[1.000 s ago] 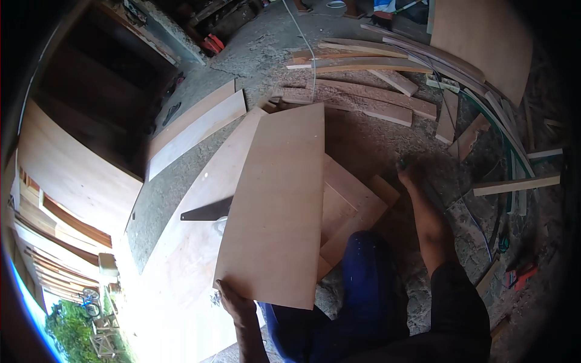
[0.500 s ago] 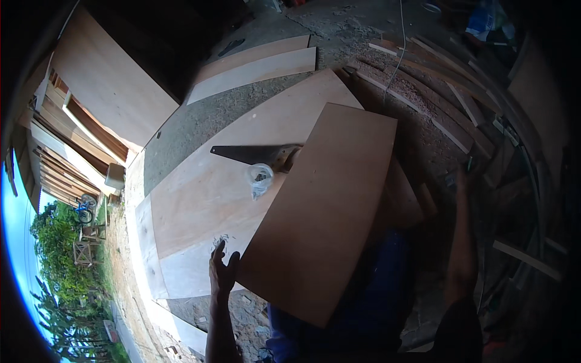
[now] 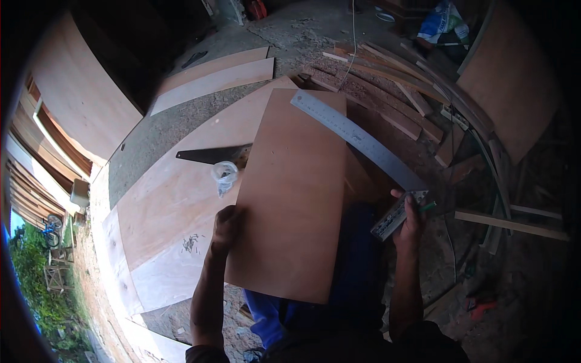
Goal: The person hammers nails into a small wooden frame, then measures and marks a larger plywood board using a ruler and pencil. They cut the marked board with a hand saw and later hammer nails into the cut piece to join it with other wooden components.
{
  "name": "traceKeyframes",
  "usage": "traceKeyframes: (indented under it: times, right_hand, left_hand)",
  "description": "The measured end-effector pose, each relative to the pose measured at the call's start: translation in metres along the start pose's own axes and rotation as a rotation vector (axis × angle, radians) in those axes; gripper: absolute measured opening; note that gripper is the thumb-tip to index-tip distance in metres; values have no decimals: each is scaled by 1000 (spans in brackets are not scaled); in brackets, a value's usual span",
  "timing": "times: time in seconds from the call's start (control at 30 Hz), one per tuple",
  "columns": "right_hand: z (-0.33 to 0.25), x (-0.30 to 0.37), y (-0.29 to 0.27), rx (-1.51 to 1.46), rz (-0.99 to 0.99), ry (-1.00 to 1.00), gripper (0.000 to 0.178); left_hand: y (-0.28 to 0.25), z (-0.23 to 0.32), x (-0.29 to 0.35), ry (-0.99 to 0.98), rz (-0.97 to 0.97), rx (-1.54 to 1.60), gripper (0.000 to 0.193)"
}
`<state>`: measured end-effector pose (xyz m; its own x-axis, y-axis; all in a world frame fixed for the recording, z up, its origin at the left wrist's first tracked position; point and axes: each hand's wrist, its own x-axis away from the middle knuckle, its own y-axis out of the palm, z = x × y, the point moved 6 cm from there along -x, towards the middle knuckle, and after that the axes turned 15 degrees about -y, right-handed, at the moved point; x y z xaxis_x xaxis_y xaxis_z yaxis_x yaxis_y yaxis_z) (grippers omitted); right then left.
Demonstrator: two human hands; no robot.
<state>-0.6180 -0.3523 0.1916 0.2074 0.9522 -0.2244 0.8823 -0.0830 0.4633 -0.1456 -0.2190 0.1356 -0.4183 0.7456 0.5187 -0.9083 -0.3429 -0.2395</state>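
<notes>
Evidently, the board (image 3: pixel 290 193) is already a separate straight-sided piece; it lies over the person's lap, its far end above a large plywood sheet (image 3: pixel 169 202). The left hand (image 3: pixel 225 227) is curled around its left edge, gripping it. The right hand (image 3: pixel 409 225) is closed around the handle of a metal square (image 3: pixel 357 138), with a green stick (image 3: pixel 428 206), perhaps a pen, poking out beside the fingers. The square's blade slants across the board's far right corner; whether it touches cannot be told. The handle stands apart from the board's edge, so the square is not yet lined up, and no drawn line can be made out on the wood. On the sheet, a handsaw (image 3: pixel 206 155), a clear plastic bag (image 3: pixel 225 175) and a scatter of what look like nails (image 3: pixel 191 244) lie unheld, left of the board.
</notes>
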Motion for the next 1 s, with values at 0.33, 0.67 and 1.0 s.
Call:
traceKeyframes:
  times: [0.33, 0.67, 1.0]
  right_hand:
    - [29, 48, 65, 141, -328, 76, 28]
    - [6, 59, 80, 12, -323, 134, 28]
    - [1, 82, 75, 40, -280, 203, 31]
  left_hand:
    - [0, 53, 84, 265, -124, 648, 14]
    - [-4, 54, 98, 237, -129, 708, 11]
    - [-9, 41, 89, 199, 44, 533, 15]
